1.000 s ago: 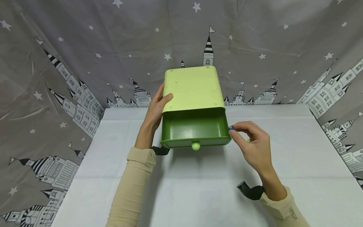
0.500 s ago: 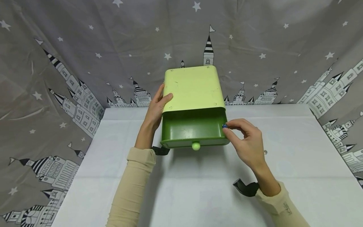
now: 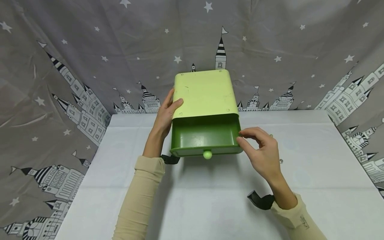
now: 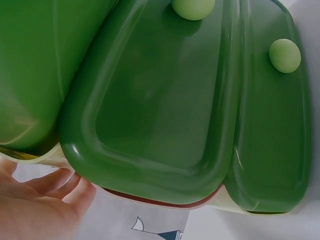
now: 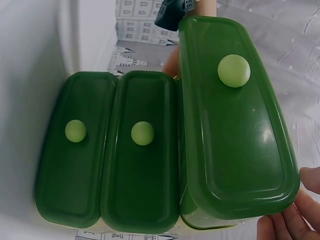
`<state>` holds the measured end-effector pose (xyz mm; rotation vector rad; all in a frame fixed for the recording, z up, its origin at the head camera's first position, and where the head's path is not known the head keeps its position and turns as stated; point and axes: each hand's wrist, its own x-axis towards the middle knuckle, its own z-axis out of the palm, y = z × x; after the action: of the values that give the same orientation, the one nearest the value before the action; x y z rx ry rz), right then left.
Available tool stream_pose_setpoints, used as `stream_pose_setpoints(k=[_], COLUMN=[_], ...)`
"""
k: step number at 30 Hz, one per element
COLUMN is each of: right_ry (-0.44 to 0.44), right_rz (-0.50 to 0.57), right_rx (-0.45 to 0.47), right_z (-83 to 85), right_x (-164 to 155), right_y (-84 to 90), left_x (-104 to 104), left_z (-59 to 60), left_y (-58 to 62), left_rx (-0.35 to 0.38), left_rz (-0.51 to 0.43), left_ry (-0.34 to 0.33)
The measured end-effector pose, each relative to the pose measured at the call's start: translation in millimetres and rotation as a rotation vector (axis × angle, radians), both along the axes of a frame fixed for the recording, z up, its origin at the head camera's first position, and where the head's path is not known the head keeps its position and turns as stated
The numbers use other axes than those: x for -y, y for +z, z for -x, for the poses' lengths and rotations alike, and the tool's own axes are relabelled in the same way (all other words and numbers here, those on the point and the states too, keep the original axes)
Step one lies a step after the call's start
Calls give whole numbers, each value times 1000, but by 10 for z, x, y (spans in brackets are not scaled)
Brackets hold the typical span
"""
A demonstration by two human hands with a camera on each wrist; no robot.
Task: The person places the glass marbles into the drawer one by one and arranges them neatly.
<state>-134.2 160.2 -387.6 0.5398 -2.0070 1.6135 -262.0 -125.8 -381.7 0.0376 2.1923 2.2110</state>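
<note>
A small drawer unit [image 3: 204, 93] with a yellow-green top stands at the middle of the table. Its upper dark green drawer [image 3: 196, 136] is pulled out, and no object shows on the visible part of its floor. My left hand [image 3: 164, 115] grips the unit's left side, thumb over the top edge. My right hand [image 3: 262, 150] has its thumb and forefinger at the drawer's right rim, slightly parted, with nothing visible between them. In the right wrist view, the fingers [image 5: 295, 220] lie close to that drawer's corner. Two lower drawers [image 5: 140, 185] with round knobs are closed.
A small clear bead-like piece [image 3: 281, 161] lies on the white table [image 3: 210, 206] right of my right wrist. A tiny yellowish piece [image 3: 271, 135] shows just behind that hand. A grey castle-print cloth [image 3: 135, 50] rises behind the table.
My right hand moved left to the drawer's right rim, then slightly back right. The small blue piece pinched in it earlier no longer shows. My left hand and the unit stayed put.
</note>
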Motion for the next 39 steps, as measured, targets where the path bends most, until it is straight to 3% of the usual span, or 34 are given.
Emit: stream_pose_setpoints(k=[18,39], right_ry=[-35,-68], right_rz=[-46,-21], right_rx=[20,22], right_z=[-65,-159], right_x=[-98,-283], right_y=[-46,-144], left_x=[-1,5], left_z=[-18,-14], left_y=[19,12], left_rx=[18,18], left_rz=[-6,-9], left_ry=[-9,-9])
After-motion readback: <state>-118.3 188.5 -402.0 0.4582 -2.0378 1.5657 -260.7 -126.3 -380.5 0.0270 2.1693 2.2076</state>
